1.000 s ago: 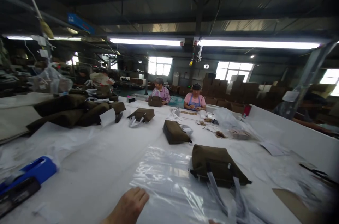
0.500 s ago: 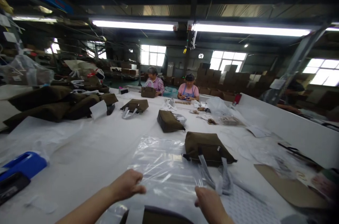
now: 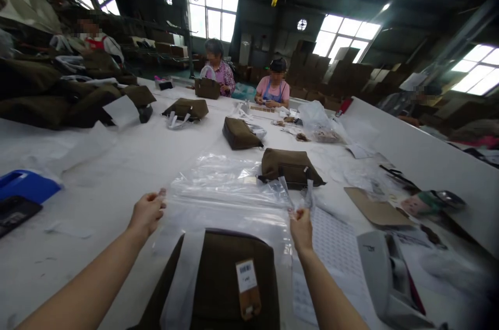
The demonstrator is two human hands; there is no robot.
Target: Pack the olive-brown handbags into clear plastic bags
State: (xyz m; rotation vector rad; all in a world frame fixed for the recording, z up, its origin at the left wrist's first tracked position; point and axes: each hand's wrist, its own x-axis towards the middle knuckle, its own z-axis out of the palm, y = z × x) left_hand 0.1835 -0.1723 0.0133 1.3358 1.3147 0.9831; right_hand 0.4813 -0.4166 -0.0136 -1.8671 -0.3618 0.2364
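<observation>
A clear plastic bag [image 3: 226, 200] lies stretched between my two hands. My left hand [image 3: 147, 215] has its fingers pinched at the plastic's left edge. At the right edge my right hand [image 3: 301, 227] pinches the plastic too. Directly below, close to me, lies a dark olive-brown handbag [image 3: 230, 267] with a pale wrapped strap [image 3: 186, 273] across it and a white-and-brown hang tag [image 3: 247, 288] on its front. The clear plastic reaches around its upper part; how far the handbag sits inside, I cannot tell. Just beyond my right hand lies another brown handbag [image 3: 290, 166] with wrapped handles.
More brown handbags [image 3: 239, 132] lie along the white table [image 3: 117, 179], with a pile [image 3: 70, 96] at left. Blue and black tools [image 3: 27, 189] lie left. Right are a printed sheet [image 3: 335, 252], a grey tape dispenser [image 3: 390, 278] and a jar [image 3: 431, 202]. Two people sit opposite.
My view has tilted down, showing more of the near handbag and its tag. Both hands have moved apart and up, drawing the clear plastic taut between them.
</observation>
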